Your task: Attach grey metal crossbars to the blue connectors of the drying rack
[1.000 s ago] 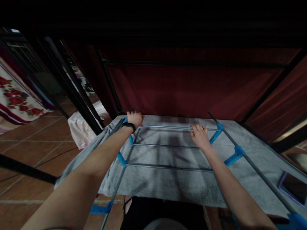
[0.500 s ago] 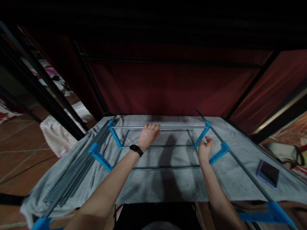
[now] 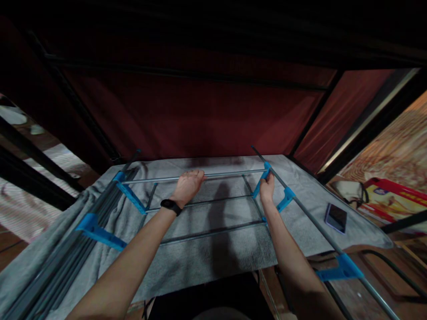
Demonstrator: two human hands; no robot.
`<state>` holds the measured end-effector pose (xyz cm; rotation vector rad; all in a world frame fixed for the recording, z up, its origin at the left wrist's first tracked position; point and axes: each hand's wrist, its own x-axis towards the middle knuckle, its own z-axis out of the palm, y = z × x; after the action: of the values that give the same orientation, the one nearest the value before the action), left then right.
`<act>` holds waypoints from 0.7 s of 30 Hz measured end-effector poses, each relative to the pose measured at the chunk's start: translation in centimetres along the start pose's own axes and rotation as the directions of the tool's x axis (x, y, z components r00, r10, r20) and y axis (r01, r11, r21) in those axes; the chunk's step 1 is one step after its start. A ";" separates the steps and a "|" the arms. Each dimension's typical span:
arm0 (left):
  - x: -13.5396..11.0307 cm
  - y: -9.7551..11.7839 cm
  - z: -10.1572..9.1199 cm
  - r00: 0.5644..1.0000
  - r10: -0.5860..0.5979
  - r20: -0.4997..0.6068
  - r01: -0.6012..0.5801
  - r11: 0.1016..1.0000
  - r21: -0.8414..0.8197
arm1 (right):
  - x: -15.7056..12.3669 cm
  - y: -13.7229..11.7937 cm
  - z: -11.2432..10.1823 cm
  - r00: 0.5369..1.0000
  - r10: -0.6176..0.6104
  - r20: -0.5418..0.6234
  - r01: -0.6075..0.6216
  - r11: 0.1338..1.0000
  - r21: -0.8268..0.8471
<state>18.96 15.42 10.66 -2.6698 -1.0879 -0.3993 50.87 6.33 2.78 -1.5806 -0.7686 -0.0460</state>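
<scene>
Grip of the left hand [image 3: 188, 187] is closed over the top crossbar [image 3: 233, 173], near the centre of the frame, while the right hand [image 3: 267, 189] is set with curled fingers against the upper-right blue connector [image 3: 260, 182]; whether that part is clasped cannot be told. Three crossbars are seen spanning between the two sides, so this section is judged to be largely put together; the left end of the lowest bar is hidden by the forearm. Both side rails are fitted with blue connectors, one more being carried on the right rail [image 3: 310, 218] at lower right, where no attached bar can be made out. Loose rods [image 3: 71, 258] are laid in a bundle at lower left, apparently not yet fitted. Everything is supported on a grey cloth [image 3: 187, 266]; a phone [image 3: 336, 218] is placed at right, and a red curtain [image 3: 200, 115] is hung behind.
</scene>
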 end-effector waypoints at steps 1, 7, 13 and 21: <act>0.0 0.0 0.0 1.000 0.006 0.001 -0.006 1.000 0.001 | -0.1 -0.1 -0.1 1.000 -0.004 -0.007 0.004 1.000 -0.017; 0.3 -0.2 0.2 0.999 0.014 0.031 -0.014 1.000 -0.016 | -0.3 -0.1 -0.3 1.000 0.009 -0.001 -0.009 0.999 -0.043; 0.4 -0.4 0.6 0.999 0.029 0.029 -0.028 0.999 -0.029 | -0.3 0.4 -0.2 0.999 0.035 -0.021 -0.036 0.999 -0.040; 0.4 -0.2 0.5 0.999 0.009 0.040 -0.007 0.999 -0.049 | -0.4 0.5 -0.3 1.000 -0.021 -0.013 0.020 0.998 -0.062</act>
<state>19.21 15.95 10.31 -2.7354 -1.0926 -0.3768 50.95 5.93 2.26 -1.6294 -0.7790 -0.0961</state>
